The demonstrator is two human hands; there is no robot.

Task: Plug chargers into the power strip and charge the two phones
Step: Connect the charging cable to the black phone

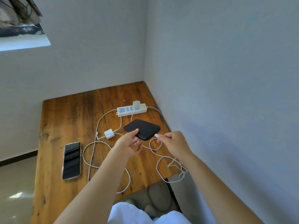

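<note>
My left hand (129, 145) holds a black phone (143, 129) by its near edge, lifted above the wooden table (64, 113). My right hand (172, 143) pinches the plug end of a white cable (156, 135) just beside the phone's near right corner. A white power strip (131, 109) lies at the back of the table with one white charger (136, 104) plugged into it. A second white charger (108, 134) lies loose on the table, its cable looping around it. A second phone (71, 160) lies screen up at the left.
White cables (92, 157) loop across the middle of the table and hang over its near right edge. Walls close the table in at the back and right. The strip's grey cord (156, 109) runs off to the right. Feet in slippers (149, 209) show below.
</note>
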